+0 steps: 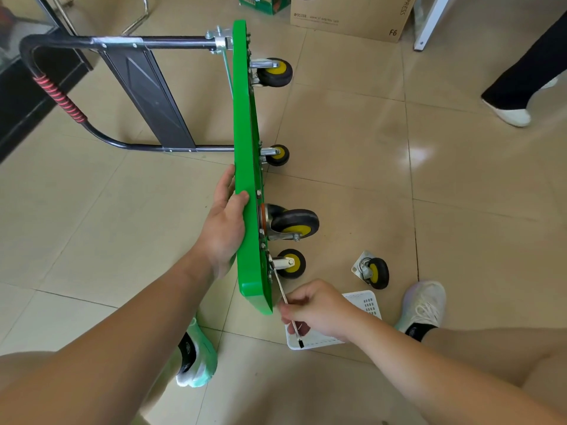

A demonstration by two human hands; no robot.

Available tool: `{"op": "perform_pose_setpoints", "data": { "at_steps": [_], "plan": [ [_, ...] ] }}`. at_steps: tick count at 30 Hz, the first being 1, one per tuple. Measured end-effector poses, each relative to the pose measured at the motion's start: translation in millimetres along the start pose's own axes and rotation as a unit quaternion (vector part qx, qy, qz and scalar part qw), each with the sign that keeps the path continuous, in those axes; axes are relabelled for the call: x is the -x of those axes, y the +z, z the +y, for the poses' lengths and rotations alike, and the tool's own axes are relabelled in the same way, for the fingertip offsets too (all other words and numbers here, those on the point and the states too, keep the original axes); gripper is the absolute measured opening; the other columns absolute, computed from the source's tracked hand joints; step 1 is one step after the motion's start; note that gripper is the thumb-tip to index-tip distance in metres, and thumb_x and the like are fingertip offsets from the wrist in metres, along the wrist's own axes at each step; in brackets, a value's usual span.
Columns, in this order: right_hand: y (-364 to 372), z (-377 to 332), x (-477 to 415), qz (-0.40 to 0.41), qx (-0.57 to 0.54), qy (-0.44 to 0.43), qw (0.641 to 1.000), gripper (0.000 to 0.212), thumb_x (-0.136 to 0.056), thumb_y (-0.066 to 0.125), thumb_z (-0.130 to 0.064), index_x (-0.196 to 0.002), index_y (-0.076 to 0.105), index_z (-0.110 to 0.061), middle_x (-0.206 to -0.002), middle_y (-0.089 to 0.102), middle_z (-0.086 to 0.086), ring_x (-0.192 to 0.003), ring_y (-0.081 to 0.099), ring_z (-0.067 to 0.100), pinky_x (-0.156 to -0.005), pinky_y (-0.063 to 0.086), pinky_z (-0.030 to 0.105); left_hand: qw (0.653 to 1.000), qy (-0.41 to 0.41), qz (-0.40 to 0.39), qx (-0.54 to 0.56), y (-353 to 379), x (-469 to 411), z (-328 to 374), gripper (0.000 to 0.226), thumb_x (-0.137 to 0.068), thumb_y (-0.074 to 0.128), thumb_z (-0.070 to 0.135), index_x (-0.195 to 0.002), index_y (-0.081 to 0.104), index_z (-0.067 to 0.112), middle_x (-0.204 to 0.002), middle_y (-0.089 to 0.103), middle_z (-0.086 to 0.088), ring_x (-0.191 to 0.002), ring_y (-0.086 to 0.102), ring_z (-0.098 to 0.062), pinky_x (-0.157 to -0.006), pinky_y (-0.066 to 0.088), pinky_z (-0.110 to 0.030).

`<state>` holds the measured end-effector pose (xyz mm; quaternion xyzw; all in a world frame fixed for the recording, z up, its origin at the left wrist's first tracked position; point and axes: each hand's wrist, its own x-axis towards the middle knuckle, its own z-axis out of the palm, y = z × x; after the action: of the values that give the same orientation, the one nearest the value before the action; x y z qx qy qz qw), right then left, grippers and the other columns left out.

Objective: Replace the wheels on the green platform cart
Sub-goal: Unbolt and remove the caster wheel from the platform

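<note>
Green cart (245, 148) stands edgewise, clamped in left grip (225, 228); right grip (316, 308) pinches slim tool (280, 286) at caster (290, 263).

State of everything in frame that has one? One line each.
green platform cart, tipped on edge, underside facing right
cart handle, unfolded, sticking out left
mounted casters, four fixed to the underside
loose caster, detached, lying on the floor
tool, tip at the nearest caster's mount
left hand, grips the deck edge
right hand, pinches the tool
</note>
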<state>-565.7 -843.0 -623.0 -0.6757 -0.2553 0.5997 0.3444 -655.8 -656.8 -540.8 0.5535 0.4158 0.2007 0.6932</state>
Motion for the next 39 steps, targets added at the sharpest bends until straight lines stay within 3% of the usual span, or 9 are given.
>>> {"op": "perform_pose_setpoints", "data": {
  "at_steps": [13, 18, 21, 23, 26, 29, 33, 36, 39],
  "plan": [
    [6, -23, -11, -0.031, -0.077, 0.035, 0.996, 0.008, -0.094, 0.070, -0.013, -0.089, 0.074, -0.008, -0.071, 0.074, 0.004, -0.063, 0.072, 0.023, -0.054, 0.055, 0.028, 1.000, -0.003, -0.006, 0.005, -1, 0, 0, 0.054, -0.109, 0.034, 0.026, -0.153, 0.026, 0.057, -0.139, 0.060, -0.001, -0.092, 0.061, -0.026, -0.086, 0.057, -0.052],
    [4, -3, -38, 0.044, 0.099, -0.016, 0.994, 0.015, -0.091, 0.073, -0.020, -0.080, 0.081, -0.026, -0.080, 0.078, 0.000, -0.075, 0.074, 0.017, -0.078, 0.061, 0.036, 1.000, -0.004, -0.007, 0.005, -1, -1, 0, 0.054, -0.107, 0.034, 0.028, -0.152, 0.027, 0.058, -0.135, 0.062, -0.001, -0.096, 0.059, -0.031, -0.094, 0.053, -0.062],
    [2, -1, -57, 0.059, 0.110, -0.047, 0.991, 0.020, -0.093, 0.070, -0.009, -0.111, 0.079, -0.012, -0.104, 0.078, 0.009, -0.096, 0.072, 0.025, -0.089, 0.056, 0.030, 1.000, 0.001, -0.011, 0.003, -1, -2, -1, 0.058, -0.101, 0.037, 0.032, -0.153, 0.026, 0.056, -0.138, 0.060, 0.001, -0.097, 0.061, -0.028, -0.093, 0.055, -0.058],
    [3, -3, -72, 0.061, 0.049, -0.040, 0.996, 0.027, -0.094, 0.063, 0.007, -0.118, 0.071, 0.004, -0.110, 0.072, 0.015, -0.093, 0.067, 0.025, -0.081, 0.054, 0.020, 1.000, 0.006, -0.011, 0.001, -1, -3, -2, 0.060, -0.098, 0.038, 0.033, -0.153, 0.027, 0.055, -0.138, 0.060, 0.004, -0.096, 0.062, -0.024, -0.088, 0.056, -0.051],
    [4, -9, -84, 0.097, 0.037, -0.062, 0.993, 0.032, -0.090, 0.052, 0.024, -0.121, 0.061, 0.020, -0.109, 0.060, 0.023, -0.099, 0.055, 0.027, -0.086, 0.050, 0.025, 1.000, 0.011, -0.007, -0.001, -1, -4, -3, 0.059, -0.101, 0.037, 0.030, -0.154, 0.026, 0.054, -0.138, 0.060, 0.007, -0.098, 0.062, -0.023, -0.086, 0.056, -0.046],
    [0, 0, -74, 0.093, 0.082, -0.057, 0.991, 0.026, -0.094, 0.062, 0.008, -0.117, 0.073, 0.002, -0.112, 0.073, 0.017, -0.095, 0.064, 0.021, -0.086, 0.053, 0.029, 1.000, 0.003, -0.006, -0.001, -1, -3, -2, 0.057, -0.104, 0.037, 0.030, -0.154, 0.025, 0.055, -0.139, 0.059, 0.006, -0.105, 0.064, -0.034, -0.093, 0.056, -0.054],
    [-4, 26, -49, 0.091, 0.112, -0.040, 0.989, 0.010, -0.092, 0.071, -0.010, -0.096, 0.078, -0.005, -0.087, 0.073, 0.019, -0.075, 0.058, 0.014, -0.079, 0.052, 0.033, 1.000, -0.003, -0.009, -0.006, -1, -1, 0, 0.054, -0.109, 0.033, 0.027, -0.153, 0.025, 0.057, -0.139, 0.059, 0.006, -0.112, 0.063, -0.041, -0.099, 0.053, -0.063],
    [1, 26, -30, 0.071, 0.094, -0.007, 0.993, 0.017, -0.092, 0.071, -0.020, -0.087, 0.077, -0.005, -0.074, 0.065, 0.013, -0.067, 0.057, 0.018, -0.079, 0.058, 0.051, 1.000, -0.004, -0.005, -0.007, 0, 0, 1, 0.053, -0.110, 0.033, 0.028, -0.153, 0.024, 0.058, -0.140, 0.059, 0.003, -0.101, 0.062, -0.034, -0.098, 0.053, -0.062],
    [4, 9, -14, 0.028, 0.050, 0.004, 0.998, 0.017, -0.093, 0.070, -0.018, -0.081, 0.079, -0.009, -0.073, 0.073, 0.007, -0.064, 0.068, 0.016, -0.067, 0.063, 0.040, 1.000, -0.005, -0.002, -0.005, 1, 0, 2, 0.053, -0.110, 0.034, 0.028, -0.152, 0.025, 0.059, -0.135, 0.063, -0.001, -0.096, 0.060, -0.031, -0.091, 0.056, -0.057]
  ]
}}
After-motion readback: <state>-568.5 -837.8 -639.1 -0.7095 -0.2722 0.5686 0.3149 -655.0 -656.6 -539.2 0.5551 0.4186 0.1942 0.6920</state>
